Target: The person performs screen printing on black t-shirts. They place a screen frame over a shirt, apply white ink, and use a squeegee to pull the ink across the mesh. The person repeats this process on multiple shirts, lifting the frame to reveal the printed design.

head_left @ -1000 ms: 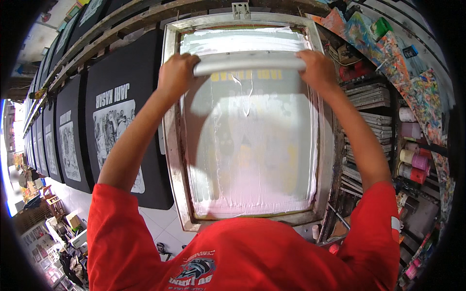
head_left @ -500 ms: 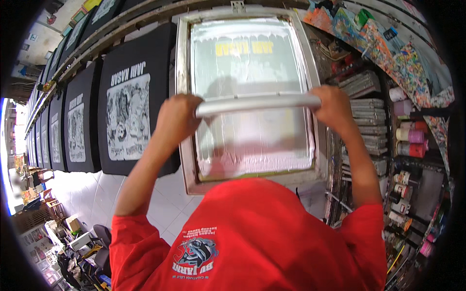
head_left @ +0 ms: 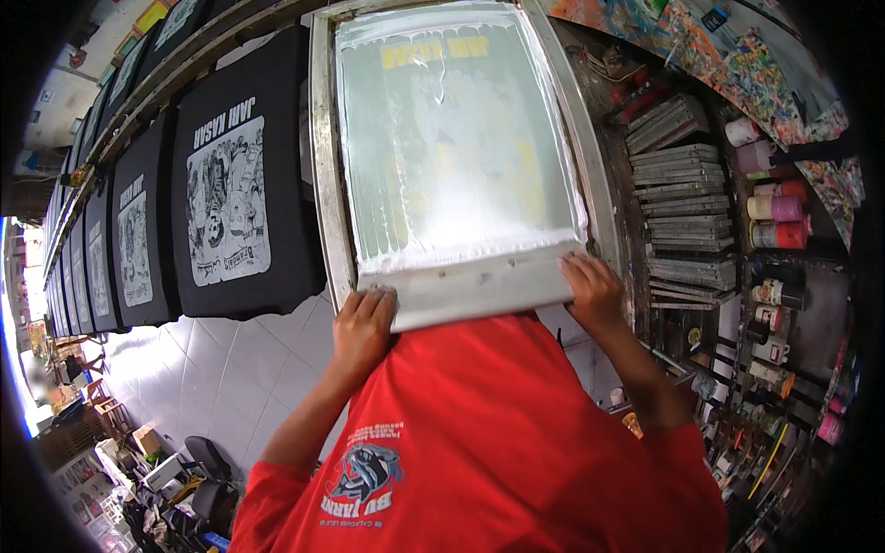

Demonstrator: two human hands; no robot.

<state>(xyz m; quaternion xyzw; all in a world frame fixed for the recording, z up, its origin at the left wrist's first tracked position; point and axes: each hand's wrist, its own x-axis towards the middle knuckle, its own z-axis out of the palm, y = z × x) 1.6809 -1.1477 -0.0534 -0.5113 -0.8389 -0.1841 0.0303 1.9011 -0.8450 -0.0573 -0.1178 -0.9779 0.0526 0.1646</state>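
In the head view, the hands are apart from each other, each clamped on one end of the pale bar (head_left: 479, 288): the left hand (head_left: 365, 324) with its fingers curled over the left end, the right hand (head_left: 592, 288) with its fingers laid across the right end. The bar lies at the near end of the screen (head_left: 461, 138), close against the red shirt (head_left: 498, 415), its far edge along a band of white paste (head_left: 466, 251). Whether its blade touches the mesh is hidden.

To do this well, I would load both ends equally, keep the bar square to the frame (head_left: 325, 138) and hold one tilt across its width; uneven pressure would likely leave streaks. The paste looks thick and creamy, and seems prone to build up into ridges, as along the screen's sides.

The screen is smooth, grey-green and glossy where light strikes it, with yellow lettering showing faintly. The frame is long, straight-sided and scuffed. To the left hang matte black cloths (head_left: 244, 78) with white prints, over pale tiles (head_left: 221, 369); to the right, a stack (head_left: 682, 203) of flat grey slats and round paint cans (head_left: 776, 235)
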